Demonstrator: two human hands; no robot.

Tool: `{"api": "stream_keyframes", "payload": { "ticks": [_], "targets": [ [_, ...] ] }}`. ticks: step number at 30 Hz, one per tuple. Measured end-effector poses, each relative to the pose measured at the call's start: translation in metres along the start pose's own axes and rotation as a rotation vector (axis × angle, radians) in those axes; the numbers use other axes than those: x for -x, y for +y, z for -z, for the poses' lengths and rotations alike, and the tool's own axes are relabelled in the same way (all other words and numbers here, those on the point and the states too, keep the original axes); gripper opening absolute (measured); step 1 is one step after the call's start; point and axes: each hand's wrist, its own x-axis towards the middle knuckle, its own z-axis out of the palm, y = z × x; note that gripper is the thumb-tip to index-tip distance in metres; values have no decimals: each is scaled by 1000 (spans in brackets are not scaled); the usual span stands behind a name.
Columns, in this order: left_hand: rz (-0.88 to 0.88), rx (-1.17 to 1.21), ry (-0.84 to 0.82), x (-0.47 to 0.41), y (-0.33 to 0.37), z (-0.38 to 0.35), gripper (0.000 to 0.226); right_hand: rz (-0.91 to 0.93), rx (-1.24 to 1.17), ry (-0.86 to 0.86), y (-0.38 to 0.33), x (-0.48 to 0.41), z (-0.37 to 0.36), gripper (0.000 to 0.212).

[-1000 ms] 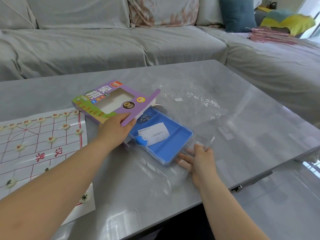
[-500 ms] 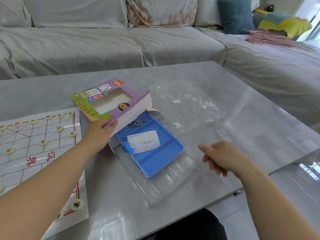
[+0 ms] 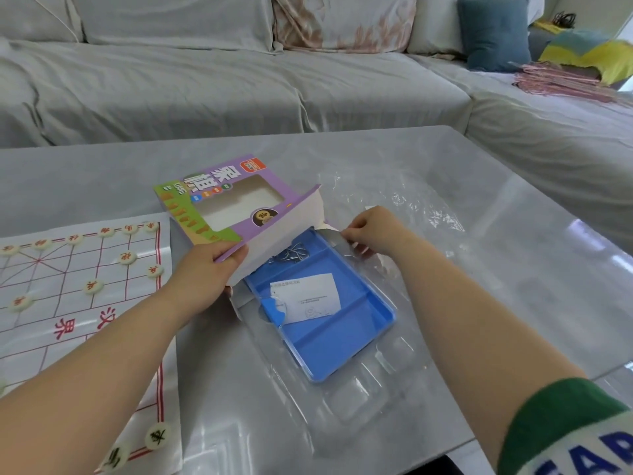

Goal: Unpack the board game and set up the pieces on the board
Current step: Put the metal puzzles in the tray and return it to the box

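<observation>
Now, left hand (image 3: 201, 273) grips glossy cardboard box (image 3: 274, 181) over rectangular blue tray (image 3: 342, 334).

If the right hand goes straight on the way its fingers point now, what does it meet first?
Probably the open white flap of the purple box, held by the left hand; the right hand, pinching the clear plastic shell, points left at it. Depth is unclear.

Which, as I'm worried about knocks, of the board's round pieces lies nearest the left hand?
The piece on the board's right border level with the left hand; every other piece sits farther away.
</observation>
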Motion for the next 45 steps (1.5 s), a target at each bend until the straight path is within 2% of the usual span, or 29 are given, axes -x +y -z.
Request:
{"api": "stream_keyframes", "payload": {
  "ticks": [2,5,8,10,14,16,18,21,24,28,33,37,39,41,43,45],
  "targets": [
    [0,17,-1,-1,-1,0,32,27,93,-41,-3,-2,2,14],
    [9,21,2,-1,0,1,31,48,363,-55,-11,-4,2,18],
    [-7,-2,-12,-2,-1,2,31,83,511,-1,-9,-3,-3,26],
    [-38,-14,-18,-2,-2,3,30,103,518,65,-2,-1,-9,28],
    [-53,-15,-21,1,-1,1,31,81,116,255,17,38,-12,36],
    [-50,-5,-24,3,0,1,31,57,-72,423,36,81,-15,33],
    [-49,-4,-21,6,1,1,33,-4,-191,499,53,128,-28,28],
    [-50,3,-42,10,6,1,35,-18,-262,446,70,158,-58,32],
    [-35,-25,-62,11,9,5,36,2,-367,462,72,151,-60,39],
    [-62,-27,-168,14,7,6,35,9,-436,394,66,136,-57,37],
    [-86,-43,-202,22,7,-6,32,-20,-409,577,48,118,-69,41],
    [-72,4,-190,25,5,-6,28,-37,-430,602,34,118,-67,44],
    [-81,2,-187,25,4,-7,28,-82,-528,629,34,132,-60,46],
    [-84,-2,-166,25,2,-8,31,-152,-727,572,33,155,-57,47],
    [-84,4,-150,25,1,-8,33,-179,-903,422,29,174,-62,50],
    [-84,-7,-152,26,2,-9,33,-178,-967,287,26,181,-71,54]
  ]
}}
